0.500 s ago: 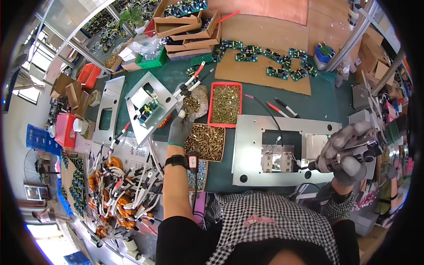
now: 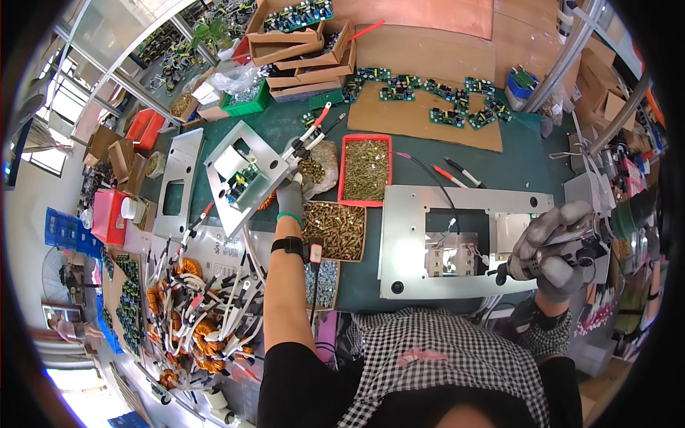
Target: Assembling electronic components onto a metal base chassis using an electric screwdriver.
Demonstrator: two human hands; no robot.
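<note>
A dark handheld power driver [image 2: 589, 251] was held roughly level, its tip pointed left, over the right part of a silver sheet-metal panel [image 2: 404, 239]. The panel was laid flat and pierced by a large rectangular opening. Farther left, brass-coloured fasteners [image 2: 312, 170] were held in a translucent plastic bag [image 2: 327, 165].

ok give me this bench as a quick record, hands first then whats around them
Left hand: grey-gloved hand at a clear bag of brass-coloured parts; grip unclear
Right hand: gloved hand wrapped around a power driver
Workpiece: metal panel with rectangular cutout, partly hidden by the right hand
Containers: red tray of small brass-coloured parts; cardboard box of brass-coloured fasteners
Electronics: green circuit boards on a cardboard sheet
Far left: heaped toroidal coils, white leads
</note>
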